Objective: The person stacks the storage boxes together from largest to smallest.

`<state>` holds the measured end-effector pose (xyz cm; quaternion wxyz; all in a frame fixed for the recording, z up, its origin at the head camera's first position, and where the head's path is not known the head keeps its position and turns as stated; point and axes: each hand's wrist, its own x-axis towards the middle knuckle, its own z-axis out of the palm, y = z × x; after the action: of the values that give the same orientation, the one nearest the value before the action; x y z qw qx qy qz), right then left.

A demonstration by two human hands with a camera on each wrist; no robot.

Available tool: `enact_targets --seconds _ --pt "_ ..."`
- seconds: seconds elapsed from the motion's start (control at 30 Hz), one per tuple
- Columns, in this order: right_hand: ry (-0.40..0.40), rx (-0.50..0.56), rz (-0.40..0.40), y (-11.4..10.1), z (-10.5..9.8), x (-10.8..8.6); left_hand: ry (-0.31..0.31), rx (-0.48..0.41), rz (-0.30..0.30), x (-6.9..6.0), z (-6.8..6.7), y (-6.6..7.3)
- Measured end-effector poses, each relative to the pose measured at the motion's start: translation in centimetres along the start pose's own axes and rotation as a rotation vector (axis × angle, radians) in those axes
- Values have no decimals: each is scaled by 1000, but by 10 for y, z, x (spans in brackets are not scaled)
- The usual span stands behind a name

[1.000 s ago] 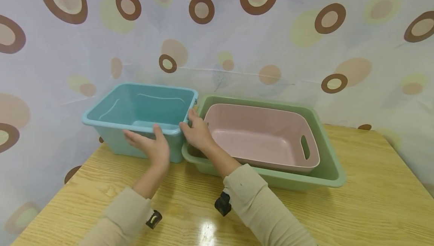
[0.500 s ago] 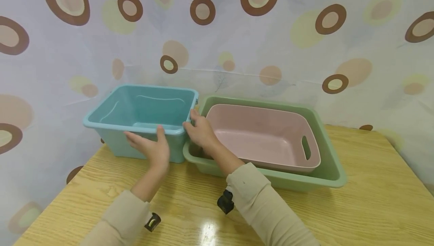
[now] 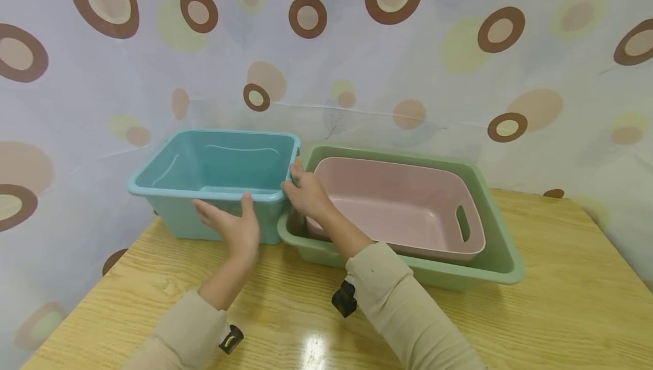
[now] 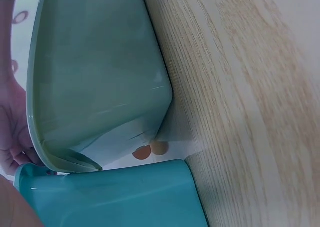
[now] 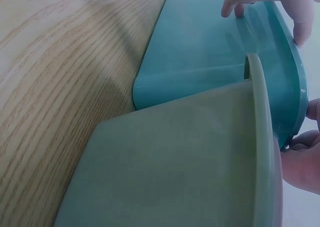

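Note:
In the head view a light blue plastic bin (image 3: 168, 211) stands upright on the left of the table, its inside bare. My left hand (image 3: 238, 234) lies at its front wall, fingers extended and thumb up near the rim. At the bin's right rim, my right hand (image 3: 309, 195) grips the edge; the right wrist view shows those curled fingers (image 5: 306, 139) below the rim. Right beside the blue bin sits a larger green basin (image 3: 502, 245), close to or touching it. Inside the green one lies a pink basin (image 3: 382, 220) with a handle slot.
The wooden table (image 3: 571, 279) extends to the right of and in front of the basins. Behind it hangs a patterned cloth (image 3: 336, 64) with brown rings. Black camera mounts (image 3: 344, 299) sit at both wrists.
My right hand has shifted slightly to the right at the blue bin's rim. My left hand stays at the front wall. The whole head view has drifted a little.

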<state>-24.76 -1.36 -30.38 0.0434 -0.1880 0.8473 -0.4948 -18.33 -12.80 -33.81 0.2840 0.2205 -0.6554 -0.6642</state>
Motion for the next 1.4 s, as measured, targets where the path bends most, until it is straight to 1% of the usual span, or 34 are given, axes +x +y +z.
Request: enact_targets --seconds 0.2,0.23,0.3,0.37,0.43,0.5,0.57,0.63,0.67,0.73,0.77,0.83,0.9,0.97,1.0,1.07,1.1,1.17,1.23,1.33,1.4 --pt "-1 -35 6 -1 -3 1 5 -23 18 -4 0 2" --pt "2 -39 8 -1 -3 1 8 -26 27 -4 -1 1" --pt "8 -42 7 -1 -3 1 26 -34 84 -4 -2 -1" --pt "16 -49 1 -2 -1 0 47 -28 188 -1 -5 -6" --pt "27 -45 -2 -2 0 -2 63 -5 322 2 -10 -12" --pt "54 -43 -10 -2 2 -3 63 38 452 8 -18 -16" --pt "87 -28 -24 -2 3 -3 60 81 571 16 -27 -16" --pt "135 -24 -58 -2 4 -4 61 145 662 26 -38 -13" --pt "163 -36 -88 -2 4 -4 62 181 700 32 -45 -11" --pt "215 -72 -149 -4 3 -4 57 272 746 45 -58 -3" --pt "238 -103 -178 -5 3 -4 44 319 749 52 -64 2" --pt "264 -159 -208 -7 2 -5 -24 434 701 65 -78 16" --pt "273 -242 -213 -9 1 -5 -123 546 663 79 -91 30" --pt "256 -306 -191 -12 1 -5 -220 655 637 92 -103 43" --pt "244 -336 -182 -13 1 -5 -267 708 631 98 -109 48" --pt "230 -394 -169 -13 1 -4 -325 792 657 108 -117 54" --pt "224 -404 -160 -13 1 -3 -348 829 658 112 -120 57" --pt "212 -414 -142 -11 1 -2 -374 894 647 118 -123 59" --pt "195 -411 -122 -10 1 -1 -379 940 627 123 -125 59" --pt "157 -409 -89 -9 1 2 -382 974 598 130 -128 60" --pt "134 -409 -84 -9 2 3 -390 976 594 135 -130 60"
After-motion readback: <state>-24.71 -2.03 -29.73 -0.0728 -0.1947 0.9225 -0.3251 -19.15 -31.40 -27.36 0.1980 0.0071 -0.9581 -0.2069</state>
